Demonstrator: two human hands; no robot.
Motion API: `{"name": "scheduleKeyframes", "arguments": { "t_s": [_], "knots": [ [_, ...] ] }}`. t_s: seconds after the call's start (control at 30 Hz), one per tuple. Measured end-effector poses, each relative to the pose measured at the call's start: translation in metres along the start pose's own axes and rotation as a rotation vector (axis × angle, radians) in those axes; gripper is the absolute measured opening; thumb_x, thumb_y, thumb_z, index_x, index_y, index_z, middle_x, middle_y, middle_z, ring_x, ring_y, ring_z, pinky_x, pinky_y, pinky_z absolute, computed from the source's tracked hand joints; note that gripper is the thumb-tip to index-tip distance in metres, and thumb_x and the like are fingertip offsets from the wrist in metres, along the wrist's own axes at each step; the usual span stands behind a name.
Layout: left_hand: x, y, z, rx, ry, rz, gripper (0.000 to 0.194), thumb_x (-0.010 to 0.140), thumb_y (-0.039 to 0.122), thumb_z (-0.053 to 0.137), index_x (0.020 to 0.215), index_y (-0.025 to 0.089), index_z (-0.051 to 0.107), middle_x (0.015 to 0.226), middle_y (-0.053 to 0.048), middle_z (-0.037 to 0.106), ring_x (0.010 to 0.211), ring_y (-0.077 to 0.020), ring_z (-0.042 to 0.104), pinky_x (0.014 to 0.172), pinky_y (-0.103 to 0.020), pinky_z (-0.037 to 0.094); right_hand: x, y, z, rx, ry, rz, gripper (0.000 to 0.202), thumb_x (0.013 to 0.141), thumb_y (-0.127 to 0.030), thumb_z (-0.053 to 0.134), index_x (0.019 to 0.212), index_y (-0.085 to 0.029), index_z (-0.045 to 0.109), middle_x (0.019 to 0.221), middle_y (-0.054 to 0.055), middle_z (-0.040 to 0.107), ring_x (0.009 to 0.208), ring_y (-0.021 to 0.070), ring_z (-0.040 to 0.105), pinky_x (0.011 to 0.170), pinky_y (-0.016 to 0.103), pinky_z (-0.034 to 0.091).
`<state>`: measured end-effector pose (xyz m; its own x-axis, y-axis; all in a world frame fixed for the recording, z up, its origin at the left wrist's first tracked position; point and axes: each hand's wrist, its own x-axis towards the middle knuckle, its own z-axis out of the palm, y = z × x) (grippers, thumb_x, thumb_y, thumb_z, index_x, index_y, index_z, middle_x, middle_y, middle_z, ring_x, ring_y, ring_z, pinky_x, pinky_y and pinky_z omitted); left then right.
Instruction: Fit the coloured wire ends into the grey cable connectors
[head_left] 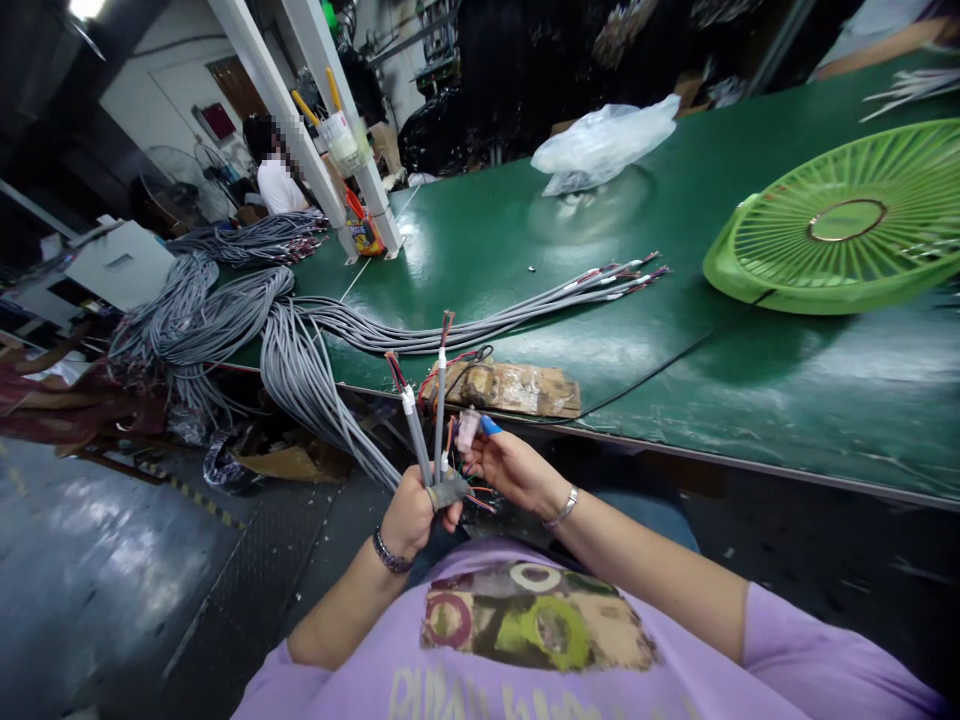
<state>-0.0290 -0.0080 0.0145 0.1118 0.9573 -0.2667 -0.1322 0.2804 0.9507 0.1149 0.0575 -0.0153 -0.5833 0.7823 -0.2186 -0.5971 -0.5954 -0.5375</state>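
Observation:
My left hand [411, 512] is wrapped round several grey cables [417, 438] whose stripped ends point upward, with white bands and thin coloured wires at the tips. A grey covering wraps its thumb. Close to its right, my right hand [514, 470] has its fingers bent together at the thin coloured wires [480, 497] of one cable end. White wrapping covers one fingertip and blue wrapping another. What lies between these fingers is too small to make out. Behind the hands, a wooden block [536, 388] with a small fixture and red and black leads rests on the bench edge.
A long bundle of grey cables [480, 335] lies across the green bench [652, 370], joining large coils [225, 310] at the left. A green fan [840, 220] stands right, its black cord running to the block. A plastic bag [607, 145] lies farther back. A person [281, 185] sits beyond the posts.

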Motion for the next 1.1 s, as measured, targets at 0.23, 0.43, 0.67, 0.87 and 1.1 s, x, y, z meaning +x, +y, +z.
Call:
{"name": "scheduleKeyframes", "arguments": {
  "t_s": [0.23,0.43,0.67,0.87,1.1],
  "knots": [
    [0.009,0.005,0.005,-0.032,0.059,-0.022,0.034,0.063,0.042,0.074,0.059,0.014,0.055,0.038,0.003,0.051,0.03,-0.007,0.04,0.032,-0.019,0.031,0.006,0.003,-0.001,-0.072,-0.013,-0.119,0.03,0.075,-0.046,0.068,0.081,-0.017,0.065,0.07,0.001,0.062,0.061,0.0111,0.053,0.06,0.026,0.045],
    [0.015,0.006,0.005,-0.046,0.047,-0.072,0.034,0.06,0.043,0.074,0.058,0.014,0.055,0.036,0.003,0.05,0.029,-0.0066,0.039,0.031,-0.018,0.03,0.017,0.009,-0.006,-0.12,0.013,-0.203,0.044,0.076,-0.059,0.059,0.08,-0.016,0.066,0.073,0.003,0.065,0.062,0.0126,0.054,0.061,0.027,0.042],
    [0.015,0.005,0.006,-0.05,0.037,-0.085,0.031,0.061,0.04,0.073,0.06,0.013,0.057,0.036,0.003,0.051,0.028,-0.0066,0.039,0.031,-0.018,0.03,0.021,0.004,-0.003,0.044,-0.038,0.007,0.042,0.074,-0.056,0.065,0.084,-0.015,0.066,0.074,0.004,0.068,0.058,0.0115,0.055,0.056,0.025,0.042],
    [0.017,0.0,0.005,-0.029,0.04,-0.113,0.032,0.06,0.04,0.073,0.06,0.014,0.056,0.036,0.003,0.051,0.028,-0.0069,0.04,0.031,-0.018,0.031,0.023,0.007,-0.003,0.107,-0.015,-0.037,0.037,0.071,-0.049,0.071,0.084,-0.015,0.066,0.074,0.002,0.068,0.062,0.0109,0.056,0.057,0.022,0.042],
    [0.009,0.0,0.004,-0.043,0.045,-0.064,0.03,0.062,0.038,0.074,0.059,0.014,0.055,0.036,0.003,0.051,0.028,-0.0072,0.039,0.03,-0.019,0.031,0.016,0.006,-0.005,0.108,-0.039,-0.017,0.04,0.078,-0.057,0.06,0.085,-0.018,0.064,0.074,0.002,0.066,0.063,0.0116,0.058,0.058,0.023,0.045]
  ]
}}
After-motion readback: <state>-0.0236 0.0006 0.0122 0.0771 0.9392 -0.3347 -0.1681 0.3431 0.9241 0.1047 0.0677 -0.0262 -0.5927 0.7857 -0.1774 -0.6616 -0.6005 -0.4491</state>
